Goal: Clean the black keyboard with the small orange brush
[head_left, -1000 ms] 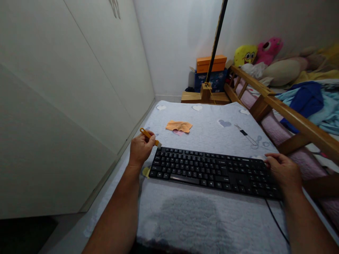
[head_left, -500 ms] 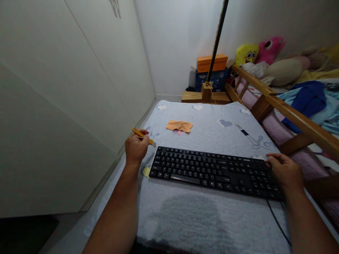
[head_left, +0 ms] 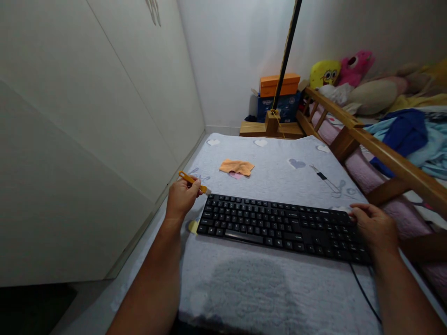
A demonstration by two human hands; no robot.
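Note:
My left hand (head_left: 182,197) is closed around a small brush (head_left: 191,179) with a yellow handle. The brush's pale tip points right, at the top-left corner of a black keyboard (head_left: 258,218); whether it touches the keys I cannot tell. The keyboard lies flat, slightly slanted, on the bed cover. At its right end, my right hand (head_left: 375,228) grips the edge, thumb and fingers near the top-right corner and covering part of the number pad. A black cable (head_left: 365,291) runs down beside the right forearm.
An orange cloth (head_left: 237,167) lies behind the keyboard. To its right is a wire tool with a black grip (head_left: 321,176). White cabinet doors (head_left: 104,139) line the left side; a wooden bed rail (head_left: 394,146) borders the right. Boxes (head_left: 279,86) stand at the back.
My left hand has moved slightly right and down with the brush, bringing its tip to the keyboard's top-left corner. My right hand stays at the keyboard's right end.

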